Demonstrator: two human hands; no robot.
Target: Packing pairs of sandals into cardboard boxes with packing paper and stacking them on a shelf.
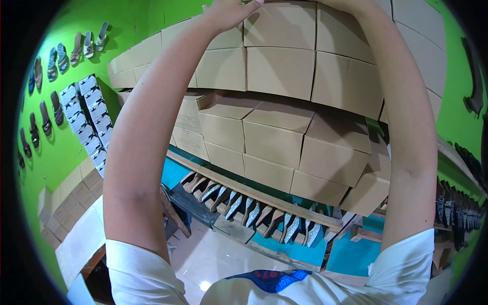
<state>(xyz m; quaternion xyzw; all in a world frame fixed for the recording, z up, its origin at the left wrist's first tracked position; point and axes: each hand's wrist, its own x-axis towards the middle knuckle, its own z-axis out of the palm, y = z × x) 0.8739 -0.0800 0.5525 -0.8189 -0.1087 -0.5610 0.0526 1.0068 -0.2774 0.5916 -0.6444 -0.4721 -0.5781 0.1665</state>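
Both my arms are raised to the top of a stack of brown cardboard boxes. My left hand (pixel 233 12) is at the upper edge of the view, by the top edge of an upper-row box (pixel 279 26). Its thumb stretches out to the right along that edge and a fingertip shows on the other side; the other fingers are cut off. My right hand (pixel 341 2) is almost wholly beyond the upper edge, above another upper box (pixel 343 33). Only its wrist end shows, so its fingers and anything in them are hidden.
Lower boxes (pixel 272 134) sit beneath the upper rows. Below them, a wooden rail (pixel 254 190) runs above a row of shoes (pixel 249 211). Sandals (pixel 76 48) hang on the green wall at left, beside stacked white boxes (pixel 94 109). More dark shoes (pixel 452 206) line the right side.
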